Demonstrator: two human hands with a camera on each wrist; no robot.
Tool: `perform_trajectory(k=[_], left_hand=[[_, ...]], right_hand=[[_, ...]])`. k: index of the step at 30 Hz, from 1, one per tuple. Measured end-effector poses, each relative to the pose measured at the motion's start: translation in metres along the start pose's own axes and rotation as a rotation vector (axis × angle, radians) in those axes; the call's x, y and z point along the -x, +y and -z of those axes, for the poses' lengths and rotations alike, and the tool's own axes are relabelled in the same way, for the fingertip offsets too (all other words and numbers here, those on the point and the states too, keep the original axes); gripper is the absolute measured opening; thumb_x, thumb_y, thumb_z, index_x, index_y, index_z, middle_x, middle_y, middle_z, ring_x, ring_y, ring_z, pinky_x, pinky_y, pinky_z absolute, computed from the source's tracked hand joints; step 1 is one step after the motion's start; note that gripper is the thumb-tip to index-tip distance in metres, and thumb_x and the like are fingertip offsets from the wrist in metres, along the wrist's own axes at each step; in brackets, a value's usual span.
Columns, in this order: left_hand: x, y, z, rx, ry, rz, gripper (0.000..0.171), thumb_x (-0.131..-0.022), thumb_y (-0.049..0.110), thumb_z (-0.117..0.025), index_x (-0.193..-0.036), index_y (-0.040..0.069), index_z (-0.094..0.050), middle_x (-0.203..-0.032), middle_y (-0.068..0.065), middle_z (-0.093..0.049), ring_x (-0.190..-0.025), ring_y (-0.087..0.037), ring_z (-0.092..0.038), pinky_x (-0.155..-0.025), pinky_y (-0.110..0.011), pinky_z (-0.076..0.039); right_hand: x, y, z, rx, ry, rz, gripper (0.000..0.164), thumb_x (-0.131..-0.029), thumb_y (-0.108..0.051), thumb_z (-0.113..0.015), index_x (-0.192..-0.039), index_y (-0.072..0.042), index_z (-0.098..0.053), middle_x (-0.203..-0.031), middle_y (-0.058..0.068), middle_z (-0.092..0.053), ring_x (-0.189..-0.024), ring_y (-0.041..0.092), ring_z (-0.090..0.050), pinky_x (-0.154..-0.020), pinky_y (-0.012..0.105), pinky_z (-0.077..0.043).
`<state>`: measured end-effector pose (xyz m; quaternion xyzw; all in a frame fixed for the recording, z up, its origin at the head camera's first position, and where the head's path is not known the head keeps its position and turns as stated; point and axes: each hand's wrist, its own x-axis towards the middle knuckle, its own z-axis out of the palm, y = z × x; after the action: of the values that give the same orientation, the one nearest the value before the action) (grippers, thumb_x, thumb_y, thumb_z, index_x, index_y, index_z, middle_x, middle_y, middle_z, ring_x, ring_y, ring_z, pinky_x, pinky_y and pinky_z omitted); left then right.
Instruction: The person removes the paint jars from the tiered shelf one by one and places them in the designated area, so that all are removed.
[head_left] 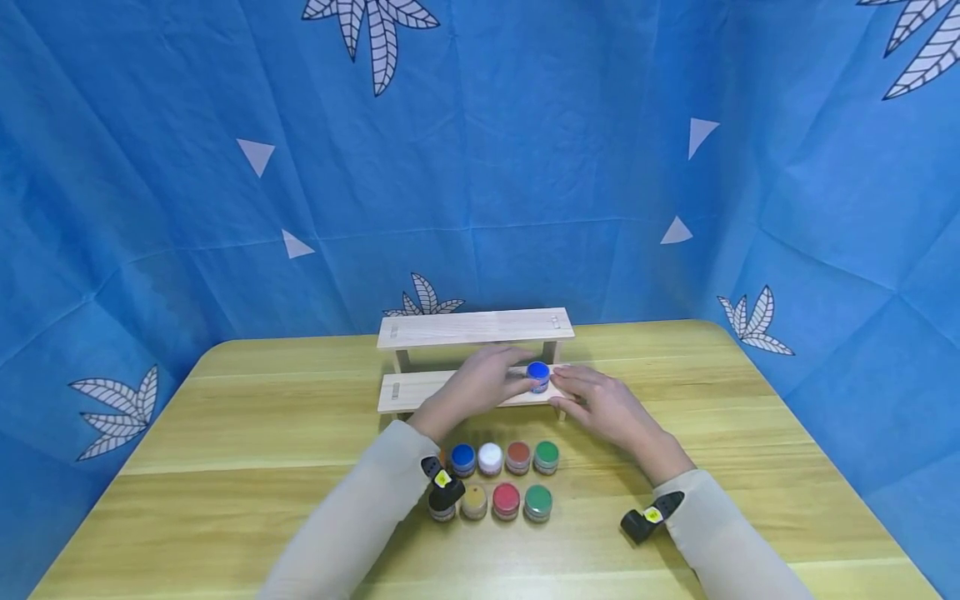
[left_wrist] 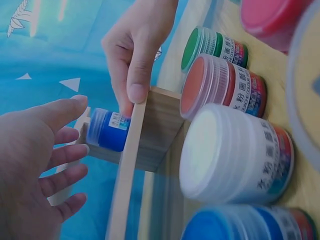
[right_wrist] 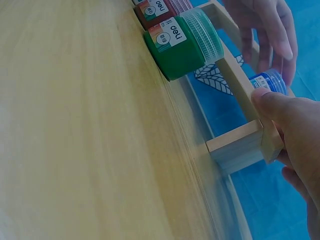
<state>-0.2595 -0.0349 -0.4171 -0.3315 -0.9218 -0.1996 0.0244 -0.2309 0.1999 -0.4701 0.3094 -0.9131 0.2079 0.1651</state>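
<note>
A small jar of blue paint (head_left: pixel 537 377) with a clear lid stands on the lower step of a two-tier wooden shelf (head_left: pixel 420 387), near its right end. My left hand (head_left: pixel 487 379) is beside the jar on the left, fingers spread and relaxed; the left wrist view shows a gap between this hand (left_wrist: pixel 45 155) and the jar (left_wrist: pixel 110 129). At the step's right end my right hand (head_left: pixel 603 407) grips the board, thumb on the front edge and fingers over the top close to the jar. In the right wrist view, its thumb (right_wrist: pixel 272 102) partly covers the jar.
In front of the shelf, two rows of paint jars stand on the wooden table (head_left: pixel 750 467), among them white (head_left: pixel 490 459), green (head_left: pixel 546 457), red (head_left: pixel 506 501) and yellow (head_left: pixel 474 502). My left sleeve and wrist camera (head_left: pixel 444 487) cover some. A blue curtain (head_left: pixel 525 167) hangs behind.
</note>
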Motion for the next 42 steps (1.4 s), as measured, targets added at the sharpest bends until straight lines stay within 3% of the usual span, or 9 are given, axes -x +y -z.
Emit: perform_trajectory(k=[5, 11, 18, 24, 30, 35, 42], left_hand=[[-0.009, 0.002, -0.006, 0.000, -0.028, 0.026, 0.056, -0.094, 0.048, -0.062, -0.138, 0.015, -0.056, -0.136, -0.002, -0.058, -0.128, -0.021, -0.050, -0.108, -0.037, -0.039], [-0.018, 0.004, -0.012, -0.005, -0.035, -0.002, 0.051, -0.094, 0.046, -0.063, -0.132, 0.013, -0.061, -0.125, -0.002, -0.064, -0.115, -0.017, -0.059, -0.100, -0.031, -0.046], [-0.016, 0.004, -0.013, 0.007, -0.047, 0.030, 0.044, -0.093, 0.041, -0.067, -0.128, 0.015, -0.064, -0.120, 0.000, -0.066, -0.111, -0.015, -0.059, -0.096, -0.028, -0.047], [-0.004, 0.003, -0.006, 0.039, -0.054, 0.036, 0.044, -0.093, 0.038, -0.067, -0.129, 0.013, -0.063, -0.127, -0.003, -0.063, -0.117, -0.019, -0.058, -0.099, -0.032, -0.047], [0.013, -0.002, 0.004, 0.075, -0.034, 0.039, 0.042, -0.093, 0.036, -0.067, -0.129, 0.014, -0.063, -0.124, -0.001, -0.064, -0.110, -0.016, -0.060, -0.094, -0.032, -0.050], [0.030, -0.005, 0.012, 0.075, -0.002, 0.035, 0.043, -0.093, 0.038, -0.068, -0.128, 0.014, -0.064, -0.119, -0.001, -0.065, -0.106, -0.014, -0.061, -0.092, -0.031, -0.051], [0.057, -0.007, 0.022, 0.060, -0.021, 0.049, 0.046, -0.093, 0.043, -0.066, -0.130, 0.016, -0.064, -0.119, 0.001, -0.065, -0.109, -0.015, -0.058, -0.093, -0.034, -0.050]], right_hand=[[0.000, 0.000, 0.000, -0.003, 0.004, 0.010, 0.044, -0.093, -0.036, -0.067, -0.130, -0.011, -0.064, -0.132, 0.007, -0.061, -0.122, 0.027, -0.056, -0.103, 0.045, -0.044], [-0.001, 0.001, 0.000, -0.004, -0.001, 0.005, 0.044, -0.094, -0.036, -0.066, -0.130, -0.012, -0.064, -0.134, 0.006, -0.060, -0.124, 0.026, -0.055, -0.103, 0.045, -0.044], [-0.001, 0.000, 0.001, -0.003, -0.006, -0.002, 0.044, -0.094, -0.035, -0.067, -0.130, -0.011, -0.064, -0.133, 0.007, -0.060, -0.123, 0.027, -0.056, -0.102, 0.046, -0.044], [-0.002, 0.000, 0.000, -0.002, -0.015, -0.010, 0.044, -0.093, -0.035, -0.067, -0.129, -0.010, -0.065, -0.133, 0.008, -0.060, -0.123, 0.028, -0.055, -0.102, 0.046, -0.044], [-0.002, 0.002, 0.000, -0.008, -0.011, -0.009, 0.043, -0.093, -0.034, -0.068, -0.128, -0.008, -0.065, -0.133, 0.009, -0.061, -0.122, 0.028, -0.056, -0.103, 0.047, -0.044], [-0.003, 0.000, 0.000, -0.007, -0.019, -0.020, 0.044, -0.093, -0.034, -0.067, -0.128, -0.008, -0.065, -0.133, 0.008, -0.060, -0.123, 0.028, -0.055, -0.103, 0.047, -0.043], [-0.003, 0.001, -0.002, -0.002, -0.024, -0.031, 0.044, -0.093, -0.035, -0.067, -0.129, -0.009, -0.065, -0.134, 0.007, -0.060, -0.124, 0.027, -0.055, -0.104, 0.046, -0.042]])
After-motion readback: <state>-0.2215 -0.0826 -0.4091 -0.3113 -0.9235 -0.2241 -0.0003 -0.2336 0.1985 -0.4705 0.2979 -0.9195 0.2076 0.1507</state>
